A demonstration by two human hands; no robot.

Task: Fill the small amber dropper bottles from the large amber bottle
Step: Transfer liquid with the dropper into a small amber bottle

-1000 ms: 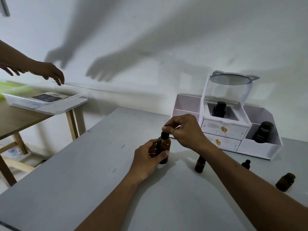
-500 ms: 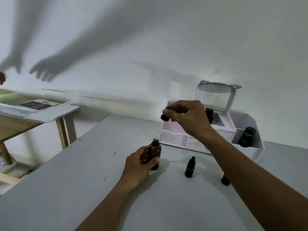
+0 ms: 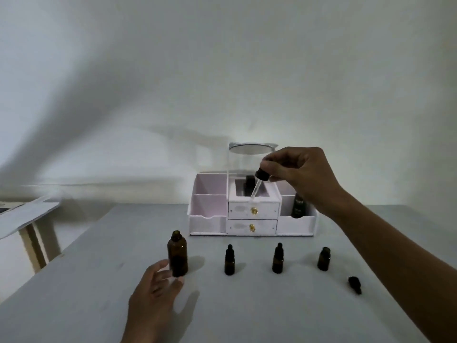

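Amber large bottle (image 3: 177, 256) beside left fingers (image 3: 159, 269); right fingers (image 3: 270, 166) pinch dropper (image 3: 262, 175)

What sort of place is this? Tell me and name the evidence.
Likely a home room used for decanting cosmetics: a white drawer organiser with round mirror, small amber glass dropper bottles, a plain grey tabletop.

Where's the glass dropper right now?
Head view: the dropper is pinched in the right hand, held in the air in front of the white drawer box, up and right of the open large bottle near the left hand.
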